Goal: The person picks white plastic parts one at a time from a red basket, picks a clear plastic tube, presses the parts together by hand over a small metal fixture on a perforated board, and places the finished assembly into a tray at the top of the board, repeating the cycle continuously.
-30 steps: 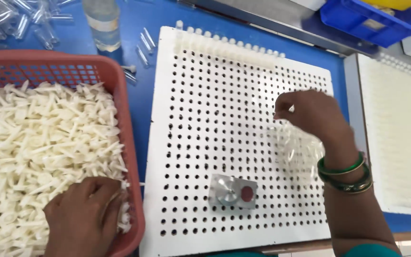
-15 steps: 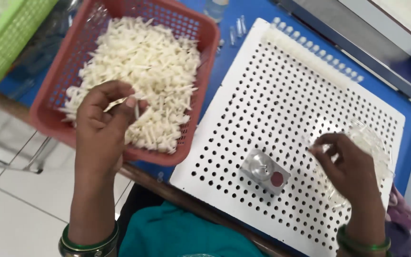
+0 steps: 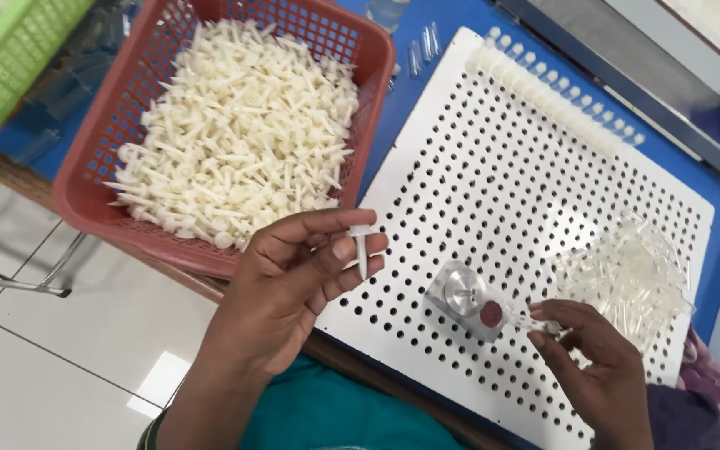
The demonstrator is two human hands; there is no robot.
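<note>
Head view, items listed left to right; clock directions are read on the picture.

1. Green basket (image 3: 10, 62), at 10 o'clock, cut by the frame edge; contents too blurred to tell.
2. Red basket (image 3: 93, 179), perforated walls, at 11 o'clock, resting on the blue table (image 3: 402, 108) with its near corner out over the tiled floor. It holds a heap of white plastic pins (image 3: 235, 133), each a round head on a thin stem, lying at all angles.
3. Left hand (image 3: 293, 287), near centre, just at 5 o'clock of the red basket. Thumb and fingers are closed narrowly on one white pin (image 3: 362, 246), head up, stem pointing down, held over the near left edge of the white board.
4. White perforated board (image 3: 543, 175), large, tilted in the frame, spanning from centre to 3 o'clock. Rows of round holes cover it; a row of small clear caps (image 3: 560, 92) fills its far edge toward 1 o'clock.
5. Metal fixture (image 3: 470, 298), a small block with a round silver top and a dark red disc, lying on the board at 5 o'clock.
6. Right hand (image 3: 593, 367), at 4 o'clock, just beside the fixture. Its fingertips pinch a small clear tube (image 3: 535, 321), whose end sits close to the red disc; whether they touch I cannot tell.
7. Pile of clear tubes (image 3: 627, 275), loose on the board at 3 o'clock, just above the right hand.
</note>
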